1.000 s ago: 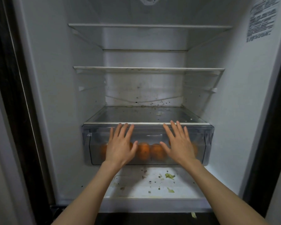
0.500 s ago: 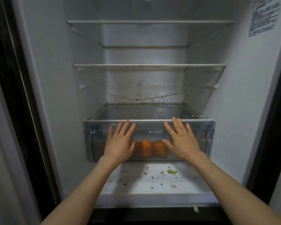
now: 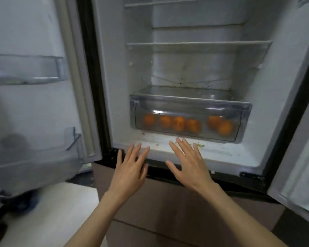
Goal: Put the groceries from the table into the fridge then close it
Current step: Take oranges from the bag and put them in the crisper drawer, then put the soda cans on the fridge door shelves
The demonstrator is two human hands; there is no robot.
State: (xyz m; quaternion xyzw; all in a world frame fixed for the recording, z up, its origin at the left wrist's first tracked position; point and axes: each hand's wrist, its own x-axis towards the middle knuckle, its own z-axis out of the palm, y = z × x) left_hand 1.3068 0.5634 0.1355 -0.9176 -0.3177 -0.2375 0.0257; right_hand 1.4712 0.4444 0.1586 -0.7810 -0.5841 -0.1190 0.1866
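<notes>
The fridge [image 3: 114,86] stands open in front of me, its white inside lit. A clear plastic drawer [image 3: 246,111] sits pushed in under the lowest glass shelf, with several oranges [image 3: 179,123] lying in a row inside it. My left hand [image 3: 130,172] and my right hand [image 3: 189,163] hover in front of the fridge's lower front edge, below the drawer and apart from it. Both hands have spread fingers and hold nothing.
The left fridge door [image 3: 34,104] swings wide open with clear door bins [image 3: 25,68]. A second door edge [image 3: 296,175] shows at the right. Two glass shelves [image 3: 198,44] above the drawer are bare. Green scraps [image 3: 200,145] litter the fridge floor. Brown lower drawer fronts [image 3: 168,202] lie beneath.
Both hands came off the drawer front and pulled back toward me. The view swung left and drew back, so the left door and the full row of oranges now show.
</notes>
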